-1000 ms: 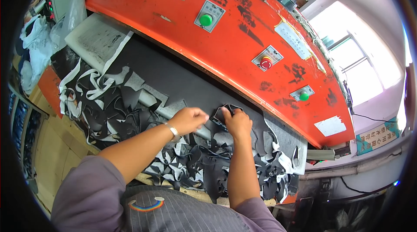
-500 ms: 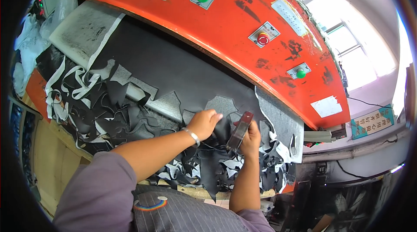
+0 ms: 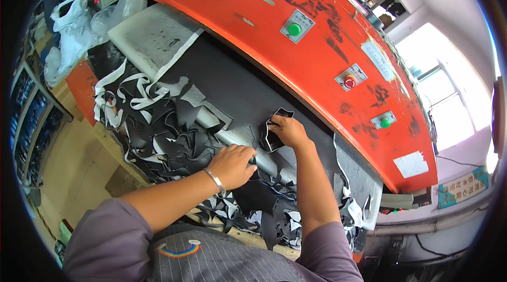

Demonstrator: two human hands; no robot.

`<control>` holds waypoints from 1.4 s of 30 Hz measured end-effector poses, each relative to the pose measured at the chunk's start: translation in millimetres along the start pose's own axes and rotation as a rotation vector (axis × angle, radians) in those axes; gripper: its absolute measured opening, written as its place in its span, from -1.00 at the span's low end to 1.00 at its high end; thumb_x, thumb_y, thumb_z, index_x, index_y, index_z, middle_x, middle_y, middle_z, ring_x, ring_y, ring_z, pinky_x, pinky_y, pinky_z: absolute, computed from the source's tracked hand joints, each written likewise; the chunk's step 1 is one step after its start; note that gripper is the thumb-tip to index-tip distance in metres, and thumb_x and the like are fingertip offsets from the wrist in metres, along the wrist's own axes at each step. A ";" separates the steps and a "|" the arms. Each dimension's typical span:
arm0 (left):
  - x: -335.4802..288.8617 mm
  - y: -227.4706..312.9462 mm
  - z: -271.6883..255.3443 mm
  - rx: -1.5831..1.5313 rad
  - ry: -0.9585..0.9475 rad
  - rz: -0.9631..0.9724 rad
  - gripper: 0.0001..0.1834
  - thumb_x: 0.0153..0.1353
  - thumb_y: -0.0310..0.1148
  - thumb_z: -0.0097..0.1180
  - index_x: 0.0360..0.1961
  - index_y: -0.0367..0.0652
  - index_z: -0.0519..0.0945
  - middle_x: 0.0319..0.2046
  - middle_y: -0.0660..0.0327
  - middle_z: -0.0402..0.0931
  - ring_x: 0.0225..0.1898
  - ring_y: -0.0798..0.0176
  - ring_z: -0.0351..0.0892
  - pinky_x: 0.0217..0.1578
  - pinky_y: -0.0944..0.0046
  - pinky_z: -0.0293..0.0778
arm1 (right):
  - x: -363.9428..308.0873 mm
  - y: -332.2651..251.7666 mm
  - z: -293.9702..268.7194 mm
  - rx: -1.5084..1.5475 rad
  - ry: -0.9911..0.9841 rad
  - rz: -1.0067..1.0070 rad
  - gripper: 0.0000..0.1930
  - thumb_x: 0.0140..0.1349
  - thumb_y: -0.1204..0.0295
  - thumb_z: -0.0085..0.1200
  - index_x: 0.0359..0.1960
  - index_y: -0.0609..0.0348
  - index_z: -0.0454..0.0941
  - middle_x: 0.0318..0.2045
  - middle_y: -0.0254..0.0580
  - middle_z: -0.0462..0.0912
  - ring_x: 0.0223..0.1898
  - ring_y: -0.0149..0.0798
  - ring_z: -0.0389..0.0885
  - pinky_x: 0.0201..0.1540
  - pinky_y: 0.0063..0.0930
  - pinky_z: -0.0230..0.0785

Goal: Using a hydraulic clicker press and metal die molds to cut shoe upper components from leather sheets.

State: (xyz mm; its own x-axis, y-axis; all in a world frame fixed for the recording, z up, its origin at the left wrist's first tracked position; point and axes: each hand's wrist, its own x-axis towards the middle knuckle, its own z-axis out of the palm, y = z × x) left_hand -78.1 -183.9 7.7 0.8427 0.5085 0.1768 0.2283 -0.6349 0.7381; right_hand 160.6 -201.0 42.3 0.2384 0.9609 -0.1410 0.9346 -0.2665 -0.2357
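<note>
A cutting die [image 3: 268, 136], a thin metal outline with an angular shape, rests on the black leather-like sheet [image 3: 224, 78] near its cut edge. My right hand [image 3: 289, 131] is closed on the die's upper right side, fingers hooked over its rim. To the left and nearer me, my left hand [image 3: 232, 164] hovers over or rests on the cut edge; I cannot tell which. Its fingers are bent, with a gap between them and the thumb, and nothing shows in it. Black offcuts [image 3: 185, 136] with pale undersides are heaped beside and below it.
Beyond the sheet stands an orange-red machine beam [image 3: 311, 65] with two green buttons [image 3: 294, 29] and a red stop button [image 3: 349, 81]. A grey pad [image 3: 153, 33] lies at the left end. White plastic bags [image 3: 74, 33] and a shelf rack [image 3: 34, 107] are farther left.
My right hand has carried the die away from me and set it down on the sheet, from being held tilted above the scraps. My left hand has drawn back leftward. The view has shifted.
</note>
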 end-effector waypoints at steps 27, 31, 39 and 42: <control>53.9 -30.0 79.5 0.034 0.484 0.015 -0.46 0.04 -0.37 0.21 0.05 -0.27 0.34 0.02 -0.03 0.48 0.19 -0.02 0.36 0.25 -0.02 0.11 | 1.1 20.8 -9.9 -0.022 0.463 -0.442 -0.65 0.09 0.51 0.09 -0.03 0.10 0.55 0.03 -0.06 0.55 0.12 0.00 0.45 0.13 -0.19 0.31; 40.9 -34.1 75.2 -0.004 0.431 0.026 -0.45 0.04 -0.38 0.19 0.05 -0.28 0.30 0.02 -0.06 0.47 0.18 -0.04 0.36 0.25 -0.02 0.12 | 31.6 -9.3 -7.0 -0.437 -0.031 -0.764 -0.75 0.01 0.47 0.13 -0.21 0.07 0.65 -0.01 -0.14 0.57 0.10 -0.09 0.47 0.12 -0.29 0.33; 27.3 -39.1 67.1 -0.014 0.427 0.021 -0.42 0.05 -0.38 0.18 0.08 -0.30 0.26 0.02 -0.04 0.48 0.20 -0.02 0.34 0.28 0.00 0.08 | 18.1 17.5 -20.1 -0.041 0.157 0.042 -0.69 0.16 0.21 0.09 -0.46 0.26 0.56 -0.43 0.13 0.61 -0.31 0.16 0.60 -0.24 -0.11 0.45; 29.3 -38.6 70.1 -0.055 0.406 0.037 -0.43 0.04 -0.39 0.18 0.08 -0.25 0.26 0.05 0.03 0.50 0.21 0.00 0.35 0.26 -0.02 0.09 | 6.3 42.4 9.7 0.028 0.256 0.206 -0.68 0.18 0.24 0.06 -0.46 0.33 0.54 -0.48 0.20 0.60 -0.37 0.15 0.61 -0.28 -0.13 0.46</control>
State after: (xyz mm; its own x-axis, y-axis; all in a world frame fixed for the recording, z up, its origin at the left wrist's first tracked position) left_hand -28.1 -185.2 -61.2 0.5864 0.6810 0.4386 0.1657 -0.6308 0.7580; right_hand 199.2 -207.0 22.1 0.4835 0.8735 0.0568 0.8531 -0.4557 -0.2539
